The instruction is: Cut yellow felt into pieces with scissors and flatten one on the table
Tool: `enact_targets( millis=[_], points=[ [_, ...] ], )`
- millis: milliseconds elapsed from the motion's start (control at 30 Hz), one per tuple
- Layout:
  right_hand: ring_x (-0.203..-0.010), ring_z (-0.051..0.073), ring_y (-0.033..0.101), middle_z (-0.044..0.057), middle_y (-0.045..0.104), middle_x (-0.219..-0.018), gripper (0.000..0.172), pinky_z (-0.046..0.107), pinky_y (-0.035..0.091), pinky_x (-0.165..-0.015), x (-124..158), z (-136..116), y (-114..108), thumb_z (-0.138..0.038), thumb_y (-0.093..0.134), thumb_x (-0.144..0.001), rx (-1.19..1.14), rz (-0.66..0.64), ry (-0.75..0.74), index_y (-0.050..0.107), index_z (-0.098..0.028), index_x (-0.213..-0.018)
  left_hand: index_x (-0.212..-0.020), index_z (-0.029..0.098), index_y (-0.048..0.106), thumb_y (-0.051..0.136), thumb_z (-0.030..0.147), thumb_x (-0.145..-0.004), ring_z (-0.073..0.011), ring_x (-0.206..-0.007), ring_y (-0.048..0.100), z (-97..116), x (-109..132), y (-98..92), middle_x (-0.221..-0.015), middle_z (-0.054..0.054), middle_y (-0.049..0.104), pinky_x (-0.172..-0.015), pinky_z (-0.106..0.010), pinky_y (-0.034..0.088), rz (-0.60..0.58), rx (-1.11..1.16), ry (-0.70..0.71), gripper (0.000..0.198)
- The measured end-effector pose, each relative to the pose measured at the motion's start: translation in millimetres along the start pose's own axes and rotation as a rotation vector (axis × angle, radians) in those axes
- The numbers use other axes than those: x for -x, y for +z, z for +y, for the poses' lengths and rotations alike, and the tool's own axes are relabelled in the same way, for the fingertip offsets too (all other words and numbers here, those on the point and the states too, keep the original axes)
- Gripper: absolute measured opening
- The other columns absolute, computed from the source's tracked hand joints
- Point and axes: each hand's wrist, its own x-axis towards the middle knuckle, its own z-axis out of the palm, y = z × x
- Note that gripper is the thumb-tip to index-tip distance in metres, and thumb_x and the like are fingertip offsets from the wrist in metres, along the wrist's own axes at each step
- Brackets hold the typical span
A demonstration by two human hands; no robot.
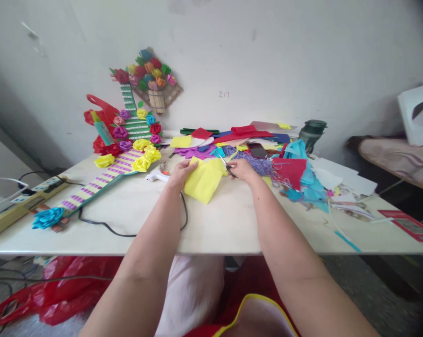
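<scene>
Glue gun (pixel 157 175) and purple strings (pixel 258 164) flank the yellow paper (pixel 204 183)

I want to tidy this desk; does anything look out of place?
Yes. By the right hand, purple strands lie tangled, while the coloured sheets behind are roughly stacked. Farther right, crumpled blue scraps sprawl messily, and a narrow blue strip lies away from them, toward the front of the table.

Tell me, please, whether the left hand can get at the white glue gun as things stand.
Probably yes: the white glue gun lies close beside the left hand, with nothing visible between them, though that hand would likely first need to release the yellow sheet.
</scene>
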Motion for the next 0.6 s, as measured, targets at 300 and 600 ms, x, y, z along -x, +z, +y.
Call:
enact_targets(
  millis=[300, 600],
  points=[
    [-0.048, 0.005, 0.047, -0.001, 0.056, -0.063, 0.021, 0.017, 0.028, -0.041, 11.8, -3.0, -9.2, -0.035, 0.061, -0.071, -0.541, -0.234, -0.138, 0.062, -0.015, -0.079, -0.079, 0.014, 0.065, 0.077, 0.034, -0.059, -0.0209, -0.064, 0.067, -0.3, -0.3, 0.9, -0.071, -0.006, 0.07, -0.062, -0.031, 0.054, -0.032, 0.063, -0.021, 0.031],
    [-0.053, 0.007, 0.046, -0.003, 0.055, -0.06, 0.027, 0.019, 0.036, -0.048, 19.8, -6.3, -16.7, -0.031, 0.061, -0.068, -0.549, -0.38, -0.129, 0.063, -0.014, -0.09, -0.082, 0.016, 0.063, 0.076, 0.037, -0.06, -0.0243, -0.071, 0.067, 2.2, 2.0, -1.0, -0.076, -0.006, 0.07, -0.063, -0.034, 0.054, -0.084, 0.016, 0.011, 0.032]
  ],
)
